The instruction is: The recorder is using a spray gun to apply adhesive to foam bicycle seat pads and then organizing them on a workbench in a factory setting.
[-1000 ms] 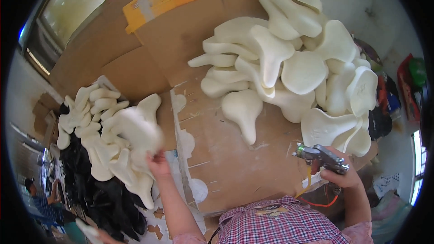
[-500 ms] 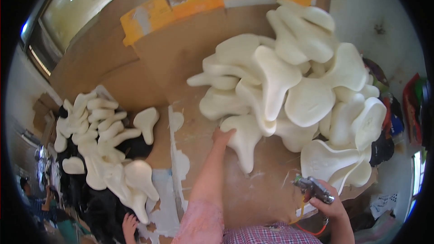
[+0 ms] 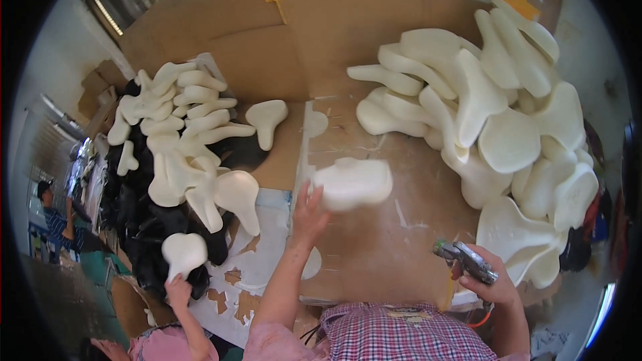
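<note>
A brown worktable (image 3: pixel 401 241) stands against cardboard-lined walls, with 2 heaps of cream foam saddle shapes: 1 at the right (image 3: pixel 508 120), 1 at the left (image 3: pixel 180 140) over black pieces. The left hand (image 3: pixel 309 210) grips a motion-blurred cream foam pad (image 3: pixel 352 184) above the table's middle. The right hand (image 3: pixel 491 281) is clamped on a metal spray gun (image 3: pixel 465 261) at the near edge.

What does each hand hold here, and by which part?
Left hand holds a blurred cream foam saddle piece at its left end; right hand wraps a metal spray-gun tool's handle.
</note>
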`<action>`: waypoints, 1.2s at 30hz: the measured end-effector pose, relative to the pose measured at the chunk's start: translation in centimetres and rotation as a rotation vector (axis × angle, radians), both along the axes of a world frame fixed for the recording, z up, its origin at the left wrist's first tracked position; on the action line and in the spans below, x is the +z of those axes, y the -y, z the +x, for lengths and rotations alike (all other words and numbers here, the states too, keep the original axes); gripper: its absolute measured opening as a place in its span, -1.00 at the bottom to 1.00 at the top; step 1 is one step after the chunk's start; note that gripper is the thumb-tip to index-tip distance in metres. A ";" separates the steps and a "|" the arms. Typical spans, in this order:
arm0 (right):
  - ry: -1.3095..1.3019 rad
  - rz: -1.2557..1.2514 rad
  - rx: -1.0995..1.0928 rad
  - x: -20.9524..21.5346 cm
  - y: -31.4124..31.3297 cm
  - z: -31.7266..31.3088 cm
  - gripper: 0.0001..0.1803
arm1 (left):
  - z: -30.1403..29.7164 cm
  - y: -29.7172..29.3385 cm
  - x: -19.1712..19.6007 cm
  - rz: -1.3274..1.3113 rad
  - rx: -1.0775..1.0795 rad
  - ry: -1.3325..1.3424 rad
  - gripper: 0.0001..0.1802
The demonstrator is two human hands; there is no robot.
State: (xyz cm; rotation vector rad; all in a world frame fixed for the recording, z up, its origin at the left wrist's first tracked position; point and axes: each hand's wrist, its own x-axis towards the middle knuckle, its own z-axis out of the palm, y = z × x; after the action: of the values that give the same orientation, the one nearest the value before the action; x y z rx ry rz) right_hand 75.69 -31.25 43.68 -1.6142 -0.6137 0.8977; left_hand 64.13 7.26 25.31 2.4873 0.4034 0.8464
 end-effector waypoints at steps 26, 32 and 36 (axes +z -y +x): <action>0.141 0.148 -0.300 5.1 4.1 -3.4 -0.45 | -3.7 -3.0 -0.5 -1.431 0.260 0.498 -0.44; 0.169 0.104 -0.338 2.3 5.8 -0.8 -0.44 | 7.7 -4.4 2.5 -1.484 -0.042 0.410 -0.30; 0.265 0.189 -0.565 3.2 4.0 3.0 -0.45 | 21.7 0.5 1.7 -1.613 -0.122 0.047 -0.09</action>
State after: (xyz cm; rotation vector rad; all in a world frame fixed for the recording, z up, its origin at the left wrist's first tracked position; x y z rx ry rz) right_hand 78.66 -35.30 46.87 -1.6220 -0.3729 0.2071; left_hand 85.79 6.80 26.99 0.9638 0.5707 0.2386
